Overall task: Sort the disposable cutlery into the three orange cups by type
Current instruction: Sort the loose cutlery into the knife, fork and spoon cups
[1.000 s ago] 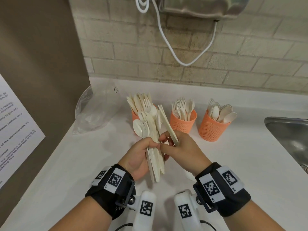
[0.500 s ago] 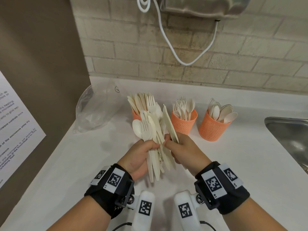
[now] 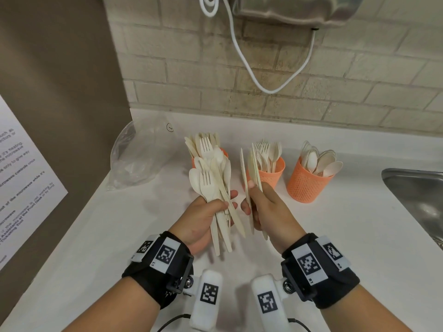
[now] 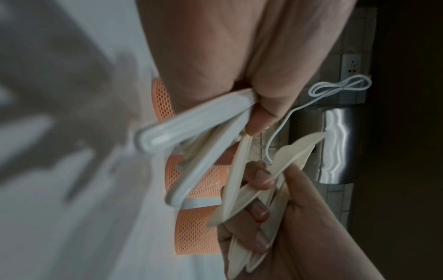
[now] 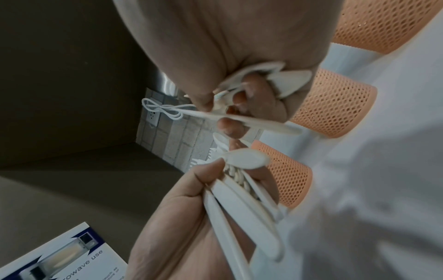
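clear plastic bag (image 3: 141, 156) lay on white counter (image 3: 335, 236), steel sink (image 3: 417, 200) at right, white cable (image 3: 251, 75) hung on brick wall (image 3: 311, 97), printed notice (image 3: 21, 178) at left

**Cutlery in hand, three cups behind**

A mixed bundle of cream forks, spoons and knives (image 3: 213, 188) stands upright, gripped at the handles. Just beside it a few flat knives (image 3: 250, 173) are held apart, edge-on. Behind stand three orange mesh cups: the left cup (image 3: 224, 153) (mostly hidden), the middle cup (image 3: 273, 173) with forks, the right cup (image 3: 305, 185) with spoons.
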`<state>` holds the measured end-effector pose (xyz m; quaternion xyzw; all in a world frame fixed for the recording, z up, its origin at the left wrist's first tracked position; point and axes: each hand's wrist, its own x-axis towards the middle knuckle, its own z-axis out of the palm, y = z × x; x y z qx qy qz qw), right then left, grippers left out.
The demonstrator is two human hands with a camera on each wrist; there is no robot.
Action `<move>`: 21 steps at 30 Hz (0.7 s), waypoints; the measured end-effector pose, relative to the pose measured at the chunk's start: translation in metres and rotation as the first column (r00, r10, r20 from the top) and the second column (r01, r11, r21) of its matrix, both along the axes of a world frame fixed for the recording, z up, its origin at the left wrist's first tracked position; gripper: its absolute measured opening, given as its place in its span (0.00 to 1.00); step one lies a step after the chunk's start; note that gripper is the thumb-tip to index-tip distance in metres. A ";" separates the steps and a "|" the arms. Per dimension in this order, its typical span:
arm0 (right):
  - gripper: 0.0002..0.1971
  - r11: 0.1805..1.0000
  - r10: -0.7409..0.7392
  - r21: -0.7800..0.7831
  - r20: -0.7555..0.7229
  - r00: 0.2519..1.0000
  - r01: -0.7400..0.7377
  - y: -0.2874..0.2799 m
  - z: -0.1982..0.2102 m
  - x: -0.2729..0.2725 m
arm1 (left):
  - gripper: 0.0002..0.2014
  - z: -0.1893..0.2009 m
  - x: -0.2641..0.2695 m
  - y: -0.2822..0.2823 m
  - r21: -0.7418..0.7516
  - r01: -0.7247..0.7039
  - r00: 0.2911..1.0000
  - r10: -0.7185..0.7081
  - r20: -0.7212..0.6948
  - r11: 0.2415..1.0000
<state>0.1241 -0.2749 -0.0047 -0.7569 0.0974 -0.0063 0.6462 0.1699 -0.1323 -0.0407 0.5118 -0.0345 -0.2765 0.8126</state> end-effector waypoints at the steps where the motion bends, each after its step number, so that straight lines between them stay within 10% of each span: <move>1: 0.19 1.000 0.004 -0.008 0.019 1.000 -0.004 0.001 0.000 0.000 | 0.15 0.001 -0.001 0.000 -0.003 0.003 1.000 -0.003 0.000 1.000; 21: 0.10 0.971 0.180 -0.176 0.095 0.979 -0.161 -0.009 -0.010 0.007 | 0.19 0.004 -0.005 -0.002 -0.076 0.062 0.998 -0.061 0.009 0.995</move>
